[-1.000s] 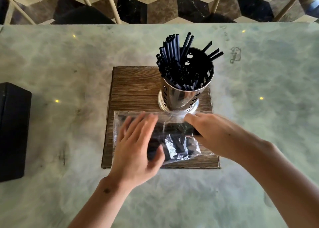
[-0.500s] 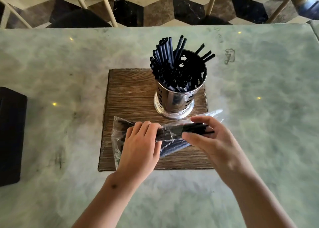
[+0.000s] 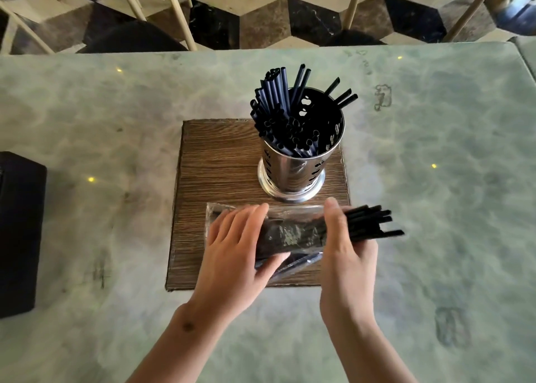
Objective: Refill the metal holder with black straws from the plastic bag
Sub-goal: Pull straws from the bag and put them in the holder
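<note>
A perforated metal holder (image 3: 291, 176) stands upright on a wooden board (image 3: 220, 165), with several black straws (image 3: 278, 110) leaning in it, mostly on its left side. In front of it lies a clear plastic bag (image 3: 290, 234) holding more black straws. My left hand (image 3: 237, 255) presses on the bag's left part, fingers spread over it and thumb under its near edge. My right hand (image 3: 345, 255) grips a bundle of black straws (image 3: 371, 223) that sticks out to the right, past the bag's open end.
The board lies on a green marble table (image 3: 435, 179). A black box (image 3: 17, 231) sits at the left edge. Wooden chair legs (image 3: 179, 11) and a patterned floor lie beyond the far table edge.
My right hand has drawn the bundle of straws further right out of the bag. My left hand went from curled around the bag to flatter on it, holding it down.
</note>
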A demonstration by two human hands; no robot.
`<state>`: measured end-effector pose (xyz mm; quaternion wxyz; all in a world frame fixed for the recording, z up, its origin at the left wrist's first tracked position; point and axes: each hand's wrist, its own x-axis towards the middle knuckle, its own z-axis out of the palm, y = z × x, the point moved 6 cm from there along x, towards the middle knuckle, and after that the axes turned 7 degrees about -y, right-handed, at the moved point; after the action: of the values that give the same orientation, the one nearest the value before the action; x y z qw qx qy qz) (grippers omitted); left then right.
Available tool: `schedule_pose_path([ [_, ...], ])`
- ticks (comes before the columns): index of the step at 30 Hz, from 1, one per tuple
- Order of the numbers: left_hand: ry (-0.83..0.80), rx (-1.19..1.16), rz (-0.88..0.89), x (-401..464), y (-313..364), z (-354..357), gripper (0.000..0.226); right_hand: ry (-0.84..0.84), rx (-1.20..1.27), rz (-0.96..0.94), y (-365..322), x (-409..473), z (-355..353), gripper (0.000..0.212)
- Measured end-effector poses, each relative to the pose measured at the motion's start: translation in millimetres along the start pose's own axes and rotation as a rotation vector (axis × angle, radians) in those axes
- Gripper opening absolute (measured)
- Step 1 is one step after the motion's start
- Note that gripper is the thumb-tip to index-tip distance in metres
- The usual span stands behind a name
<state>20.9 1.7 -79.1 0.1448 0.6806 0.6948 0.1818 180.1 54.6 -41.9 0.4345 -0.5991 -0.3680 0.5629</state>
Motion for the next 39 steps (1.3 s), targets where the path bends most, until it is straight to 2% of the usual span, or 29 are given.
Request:
schedule_pose_path([
  [2, -0.055, 0.013, -0.036, -4.7, -8.8, 5.7, 0.086, 0.027, 0.01, -0.015, -5.0, 3.5, -9.4, 0.036],
  [5, -0.147, 0.001, -0.095, -12.8, -21.8, 15.5, 0.094, 0.013, 0.009, -0.024, -12.8, 8.9, -20.4, 0.039],
  [11, -0.217, 0.113, -0.032, -16.3, -32.7, 21.5, 0.104, -0.031, -0.059, -0.149, -26.3, 20.8, -31.7, 0.035],
  [20, -0.351, 0.158, -0.041, -19.2, -73.4, -2.1, 0.129, -0.078, -0.113, -0.489, -74.3, 30.8, -24.0, 0.035],
  [22, -0.306, 0.084, -0.078, -21.7, -72.4, -9.3, 0.119, -0.073, -0.102, -0.545, -78.3, 31.1, -24.2, 0.032],
  [25, -0.13, 0.013, -0.064, -23.3, -48.3, -14.3, 0.081, -0.048, -0.127, -0.58, -76.2, 31.2, -19.5, 0.03],
  [28, 0.012, 0.008, -0.04, -21.9, -20.9, -6.9, 0.06, 0.042, -0.045, -0.596, -80.2, 33.0, -14.6, 0.026],
  [32, -0.045, 0.074, -0.055, -17.4, -11.6, 11.0, 0.055, 0.072, -0.042, -0.655, -82.4, 34.7, -14.5, 0.029],
  [35, -0.139, 0.138, -0.08, -16.9, -17.8, 21.5, 0.058, 0.037, -0.12, -0.583, -65.2, 38.0, -19.2, 0.033],
  [39, -0.178, 0.176, -0.065, -14.7, -25.4, 22.1, 0.062, -0.07, -0.22, -0.487, -37.5, 41.5, -18.4, 0.034],
])
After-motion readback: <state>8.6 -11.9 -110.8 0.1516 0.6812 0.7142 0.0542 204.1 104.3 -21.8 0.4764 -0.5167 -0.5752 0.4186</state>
